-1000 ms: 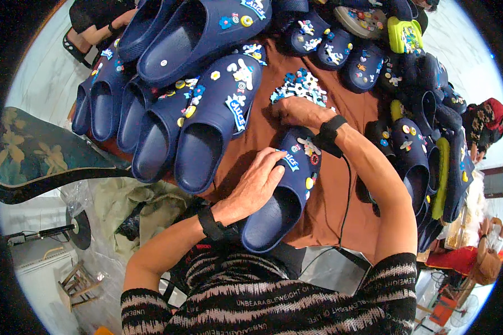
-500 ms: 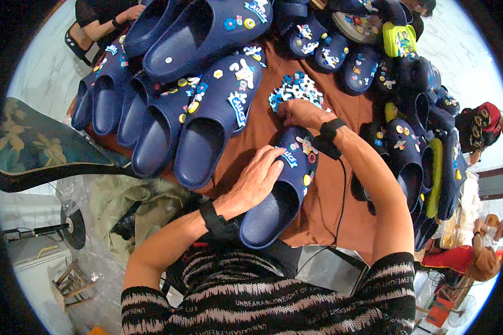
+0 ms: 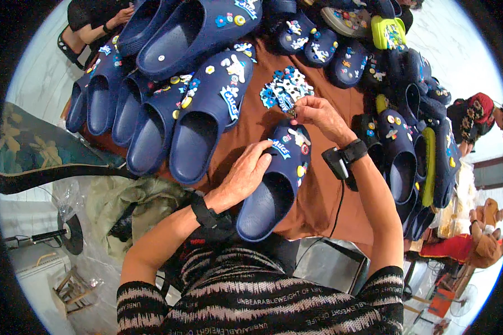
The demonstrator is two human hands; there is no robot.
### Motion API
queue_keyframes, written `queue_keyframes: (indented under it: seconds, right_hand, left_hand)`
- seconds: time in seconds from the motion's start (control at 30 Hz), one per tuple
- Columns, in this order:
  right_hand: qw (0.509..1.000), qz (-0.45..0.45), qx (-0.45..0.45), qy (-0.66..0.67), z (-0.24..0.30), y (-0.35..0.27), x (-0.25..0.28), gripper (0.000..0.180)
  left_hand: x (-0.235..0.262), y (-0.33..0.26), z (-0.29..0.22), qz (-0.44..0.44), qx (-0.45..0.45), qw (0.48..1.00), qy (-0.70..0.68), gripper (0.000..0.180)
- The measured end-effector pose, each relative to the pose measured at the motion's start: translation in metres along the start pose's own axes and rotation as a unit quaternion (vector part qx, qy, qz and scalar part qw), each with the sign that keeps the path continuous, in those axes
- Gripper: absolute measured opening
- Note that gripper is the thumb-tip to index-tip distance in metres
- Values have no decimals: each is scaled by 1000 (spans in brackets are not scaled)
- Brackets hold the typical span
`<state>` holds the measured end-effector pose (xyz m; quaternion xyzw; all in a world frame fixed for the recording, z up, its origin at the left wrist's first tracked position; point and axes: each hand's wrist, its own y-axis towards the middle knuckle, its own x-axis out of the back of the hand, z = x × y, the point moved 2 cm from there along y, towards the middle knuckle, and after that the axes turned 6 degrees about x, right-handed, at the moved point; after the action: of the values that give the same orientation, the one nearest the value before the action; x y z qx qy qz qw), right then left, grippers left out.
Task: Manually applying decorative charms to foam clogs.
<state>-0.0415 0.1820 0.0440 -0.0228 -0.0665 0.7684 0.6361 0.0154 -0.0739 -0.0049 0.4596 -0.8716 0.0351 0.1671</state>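
In the middle of the picture a dark blue clog (image 3: 274, 184) lies on a brown cloth (image 3: 324, 195), with its toe pointing up and its open heel end toward the person. The left hand (image 3: 243, 178) lies flat on the left side of the clog, with its fingers spread a little and pressing on the edge. The right hand (image 3: 313, 114) is just above the toe of the clog. Its fingers are pinched tight on a small charm (image 3: 292, 111), too tiny to make out. Right above that hand sits a pile of blue and white charms (image 3: 285, 86) on the cloth. A row of big dark blue clogs (image 3: 167, 106) fills the upper left. More small dark clogs (image 3: 408, 162) are stacked down the right side.
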Motion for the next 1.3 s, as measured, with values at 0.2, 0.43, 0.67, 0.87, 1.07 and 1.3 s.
queue_keyframes:
  seconds: [0.2,0.43,0.67,0.87,1.07,1.3]
  right_hand:
    - [999,-12,4,-32,12,-38,-27,15]
    - [998,-8,-12,-61,12,-56,-51,16]
    - [964,13,-23,-266,26,-43,-87,19]
    - [917,111,-74,-375,26,-26,-80,30]
    - [898,162,-215,-349,37,-12,-83,26]
    - [907,174,-219,-314,29,-17,-73,28]
  left_hand:
    - [6,-3,4,17,48,998,-48,48]
    - [10,-19,0,37,81,996,-12,48]
    - [8,-23,3,12,93,995,-22,47]
    - [7,-21,-4,17,74,997,-31,46]
    - [7,-20,-9,8,-5,999,39,47]
    - [7,-23,-19,48,9,996,77,48]
